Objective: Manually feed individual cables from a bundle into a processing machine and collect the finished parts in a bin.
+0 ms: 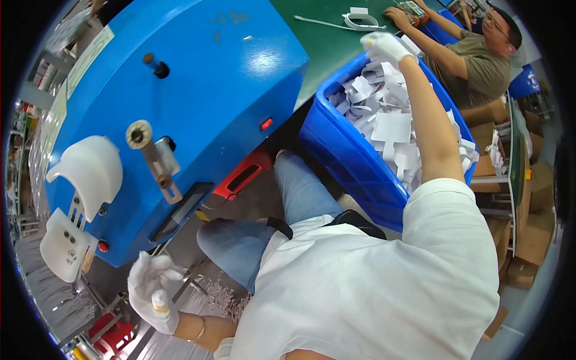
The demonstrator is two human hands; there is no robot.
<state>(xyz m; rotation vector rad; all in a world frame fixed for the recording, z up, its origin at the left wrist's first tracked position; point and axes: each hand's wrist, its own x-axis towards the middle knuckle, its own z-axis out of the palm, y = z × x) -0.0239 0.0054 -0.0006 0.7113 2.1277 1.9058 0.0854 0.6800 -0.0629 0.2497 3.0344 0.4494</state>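
Observation:
My left hand [153, 291], in a white glove, is at the lower left below the blue machine [198, 78]. Its fingers are loosely curved, the thumb stands apart, and nothing shows in it. My right hand [385, 49], also white-gloved, reaches over the far rim of a blue bin [345, 147]. Its fingers are bent and blurred, so whether they hold anything is unclear. White cut pieces [393, 129] with tabs and strips fill the bin. Just beyond my right hand, a looped white strap [360, 23] lies on the green table [300, 45].
From the machine stick out a metal arm with a roller [150, 153], white curved guards [90, 174] and a red button [103, 246]. A co-worker [480, 60] sits across at the right, hands on a small device. Cardboard boxes [534, 234] stand far right; a red stool [111, 336] lower left.

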